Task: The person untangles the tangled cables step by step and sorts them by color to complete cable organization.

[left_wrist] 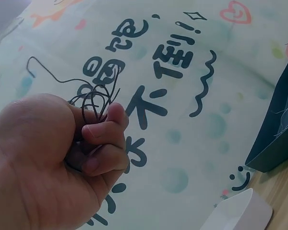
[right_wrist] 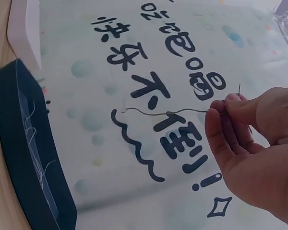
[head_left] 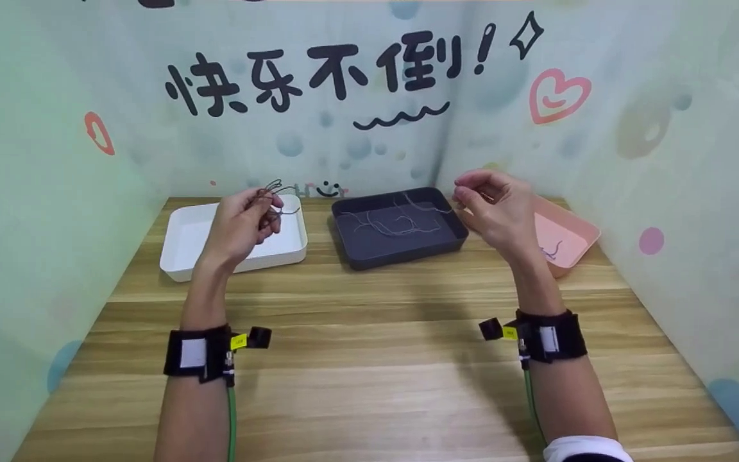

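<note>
My left hand [head_left: 241,221] is raised over the white tray [head_left: 170,260] at the left. Between its thumb and fingers it holds a loose tangle of thin dark strands [left_wrist: 102,98], with one bent end sticking out. Over the gap between the dark tray [head_left: 401,255] and the pink tray [head_left: 578,247], my right hand [head_left: 498,208] pinches one thin wavy strand [right_wrist: 168,113] between thumb and index finger. This strand reaches out leftward and looks paler at its far tip. Several pale thin strands [head_left: 401,226] lie loosely in the dark tray.
A few short purplish strands [head_left: 550,250] lie in the pink tray, partly hidden by my right wrist. All three trays stand in a row at the back of a wooden table [head_left: 369,359]. Printed cloth walls [head_left: 344,147] enclose its back and sides.
</note>
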A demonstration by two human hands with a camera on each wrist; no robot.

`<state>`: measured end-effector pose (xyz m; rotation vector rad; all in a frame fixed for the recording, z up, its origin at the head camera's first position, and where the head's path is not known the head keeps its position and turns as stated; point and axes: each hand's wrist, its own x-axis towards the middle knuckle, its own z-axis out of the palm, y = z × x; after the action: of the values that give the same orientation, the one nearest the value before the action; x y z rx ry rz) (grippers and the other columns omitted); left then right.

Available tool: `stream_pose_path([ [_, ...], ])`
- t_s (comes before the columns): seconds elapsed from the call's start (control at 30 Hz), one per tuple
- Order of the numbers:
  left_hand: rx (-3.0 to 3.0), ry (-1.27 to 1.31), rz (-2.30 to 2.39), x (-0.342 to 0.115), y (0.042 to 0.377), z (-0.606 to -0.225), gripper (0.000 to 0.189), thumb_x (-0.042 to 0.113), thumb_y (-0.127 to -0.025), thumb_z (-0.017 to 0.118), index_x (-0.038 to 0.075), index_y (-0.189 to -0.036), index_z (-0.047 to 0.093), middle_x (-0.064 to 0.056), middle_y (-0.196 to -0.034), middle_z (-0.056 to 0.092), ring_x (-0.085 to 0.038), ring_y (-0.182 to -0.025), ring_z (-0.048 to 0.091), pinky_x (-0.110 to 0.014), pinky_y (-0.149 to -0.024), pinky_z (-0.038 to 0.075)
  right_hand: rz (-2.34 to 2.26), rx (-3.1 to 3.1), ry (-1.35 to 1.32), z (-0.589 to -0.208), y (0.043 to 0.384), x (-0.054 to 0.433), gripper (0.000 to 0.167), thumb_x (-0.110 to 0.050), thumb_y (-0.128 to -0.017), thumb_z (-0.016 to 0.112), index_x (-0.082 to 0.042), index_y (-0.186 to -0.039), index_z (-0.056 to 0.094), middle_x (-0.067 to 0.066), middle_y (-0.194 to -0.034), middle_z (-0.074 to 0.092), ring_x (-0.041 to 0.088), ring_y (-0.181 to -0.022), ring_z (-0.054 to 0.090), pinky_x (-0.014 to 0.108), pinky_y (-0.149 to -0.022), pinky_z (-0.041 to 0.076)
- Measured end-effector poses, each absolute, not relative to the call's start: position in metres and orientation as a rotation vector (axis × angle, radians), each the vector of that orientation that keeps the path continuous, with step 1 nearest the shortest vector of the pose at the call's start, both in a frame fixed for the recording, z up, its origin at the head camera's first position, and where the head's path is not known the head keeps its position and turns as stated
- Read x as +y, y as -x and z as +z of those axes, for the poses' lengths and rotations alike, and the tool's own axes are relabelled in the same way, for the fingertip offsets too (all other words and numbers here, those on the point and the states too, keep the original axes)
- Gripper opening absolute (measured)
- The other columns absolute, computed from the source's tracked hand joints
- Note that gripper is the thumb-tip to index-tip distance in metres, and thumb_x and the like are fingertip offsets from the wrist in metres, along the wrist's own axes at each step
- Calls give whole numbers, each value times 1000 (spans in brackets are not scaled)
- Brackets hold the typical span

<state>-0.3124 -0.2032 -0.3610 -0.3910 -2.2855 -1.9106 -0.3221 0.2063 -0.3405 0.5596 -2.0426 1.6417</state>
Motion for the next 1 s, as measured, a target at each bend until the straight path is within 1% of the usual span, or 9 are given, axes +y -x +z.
stream_pose_path([
  [0.13,-2280,406,-1928,-202,314,-361,28,12,-122,43,0,-111,65,-1,-75,62,-10,-66,54,-18,-56,41,1295,-2219,-683,-352,339,207,11,11,-99,77,4,-105,83,17,-99,80,11,-84,73,14,-75,60],
  [0.23,-2280,410,-1934,-200,315,-362,28,12,-122,43,-1,-110,65,-1,-75,62,-10,-66,54,-18,-56,41,1104,-2320,-775,-360,356,203,11,9,-100,78,1,-104,84,19,-104,81,20,-93,75,14,-85,59],
  [0.37,-2269,427,-1946,-195,316,-364,28,9,-122,43,-5,-112,65,0,-73,62,-10,-64,54,-18,-55,40,946,-2462,-847,-371,380,196,11,5,-102,77,-1,-108,85,19,-109,81,32,-102,77,31,-93,63],
  [0.47,-2266,448,-1945,-192,317,-365,28,8,-122,43,-7,-113,64,0,-73,62,-9,-63,53,-18,-54,40,853,-2566,-889,-380,394,192,13,4,-103,76,1,-112,84,19,-114,80,36,-106,77,47,-96,66],
  [0.57,-2274,460,-1925,-190,318,-366,28,8,-122,42,-6,-115,66,0,-74,62,-9,-63,53,-18,-54,40,767,-2627,-928,-391,405,188,13,6,-103,74,2,-110,84,21,-114,80,39,-109,78,52,-99,66],
  [0.7,-2292,468,-1899,-185,318,-366,27,8,-122,43,-3,-115,67,-1,-76,63,-10,-63,53,-19,-55,42,586,-2675,-937,-408,416,190,17,10,-101,70,6,-109,84,24,-112,81,43,-111,79,54,-100,66],
  [0.77,-2303,473,-1892,-182,318,-366,27,8,-121,43,-2,-114,67,-2,-77,63,-10,-63,54,-19,-55,42,515,-2723,-905,-415,418,193,20,10,-101,69,7,-113,84,25,-115,83,44,-113,80,54,-101,66],
  [0.87,-2306,487,-1912,-178,319,-367,27,8,-121,43,-2,-114,67,-2,-76,63,-11,-62,54,-20,-54,41,498,-2806,-845,-421,418,197,28,10,-102,66,7,-125,81,27,-125,82,45,-121,79,55,-107,64],
  [1.0,-2313,502,-1925,-173,319,-368,28,9,-122,43,-2,-115,68,-3,-77,63,-11,-61,54,-20,-53,41,595,-2800,-803,-417,409,198,41,8,-102,63,5,-142,71,28,-142,75,45,-134,72,58,-118,57],
])
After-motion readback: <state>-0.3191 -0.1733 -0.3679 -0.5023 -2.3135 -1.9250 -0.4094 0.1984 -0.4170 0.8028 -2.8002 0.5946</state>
